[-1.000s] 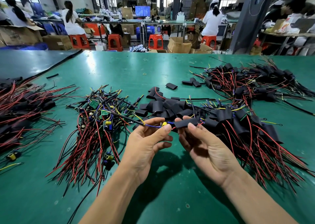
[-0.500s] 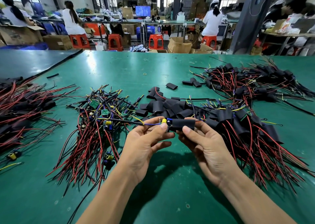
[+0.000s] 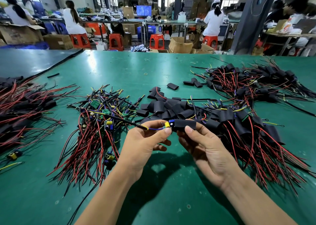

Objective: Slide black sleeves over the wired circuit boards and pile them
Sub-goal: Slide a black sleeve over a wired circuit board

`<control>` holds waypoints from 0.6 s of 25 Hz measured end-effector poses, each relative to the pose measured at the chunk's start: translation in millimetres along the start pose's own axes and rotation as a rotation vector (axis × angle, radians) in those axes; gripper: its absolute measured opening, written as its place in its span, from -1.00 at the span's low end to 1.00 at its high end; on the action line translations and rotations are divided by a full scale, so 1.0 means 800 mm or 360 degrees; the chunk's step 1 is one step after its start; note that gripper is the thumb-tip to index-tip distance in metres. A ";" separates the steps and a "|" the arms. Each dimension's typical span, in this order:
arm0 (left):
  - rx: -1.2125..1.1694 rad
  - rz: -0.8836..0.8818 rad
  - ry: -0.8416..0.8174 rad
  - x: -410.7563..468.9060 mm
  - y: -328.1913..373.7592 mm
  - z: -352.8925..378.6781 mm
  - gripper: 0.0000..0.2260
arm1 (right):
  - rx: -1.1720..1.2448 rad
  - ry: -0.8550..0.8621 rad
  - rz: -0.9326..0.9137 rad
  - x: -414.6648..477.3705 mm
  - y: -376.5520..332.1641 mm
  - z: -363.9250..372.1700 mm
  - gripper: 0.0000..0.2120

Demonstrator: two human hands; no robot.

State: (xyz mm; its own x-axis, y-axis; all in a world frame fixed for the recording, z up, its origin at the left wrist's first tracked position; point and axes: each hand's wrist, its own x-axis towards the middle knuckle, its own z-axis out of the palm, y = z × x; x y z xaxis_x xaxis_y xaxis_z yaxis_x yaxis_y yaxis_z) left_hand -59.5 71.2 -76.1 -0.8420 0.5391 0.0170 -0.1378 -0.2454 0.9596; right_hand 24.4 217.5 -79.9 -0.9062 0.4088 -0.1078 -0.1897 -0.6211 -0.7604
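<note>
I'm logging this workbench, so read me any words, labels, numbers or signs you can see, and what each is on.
Nothing here can be read.
Cardboard box, far left: dark print, too blurred.
Blue screen at the back: too small.
Green circuit boards in the pile: any marks too small.

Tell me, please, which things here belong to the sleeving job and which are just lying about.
In the job:
left hand pinching the blue-and-yellow wired circuit board
right hand gripping the flat black sleeve
heap of unsleeved red-and-black wired boards
loose black sleeves
pile of sleeved boards

Lying about:
thin yellow rubber band
short black tube offcut
red plastic stools
</note>
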 end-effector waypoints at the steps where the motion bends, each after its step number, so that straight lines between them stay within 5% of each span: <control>1: 0.0061 0.0034 -0.0007 0.000 0.001 -0.002 -0.74 | 0.0004 0.0008 0.0011 0.000 0.000 -0.001 -0.74; 8: 0.0305 0.0108 -0.0050 0.000 0.000 -0.004 -0.80 | -0.0030 0.0005 0.0062 0.000 0.004 0.000 -0.80; 15: -0.0003 -0.0023 -0.0137 -0.001 -0.001 -0.004 -0.74 | 0.0032 -0.0043 -0.0001 0.002 0.004 -0.003 -0.66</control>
State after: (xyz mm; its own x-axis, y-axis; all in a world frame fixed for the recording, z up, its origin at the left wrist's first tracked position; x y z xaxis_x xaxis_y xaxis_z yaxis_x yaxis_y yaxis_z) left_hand -60.8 68.4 -77.9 -0.7920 0.6100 0.0273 -0.1508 -0.2388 0.9593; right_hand 23.3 217.8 -83.9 -0.9159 0.3913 -0.0900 -0.1975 -0.6342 -0.7475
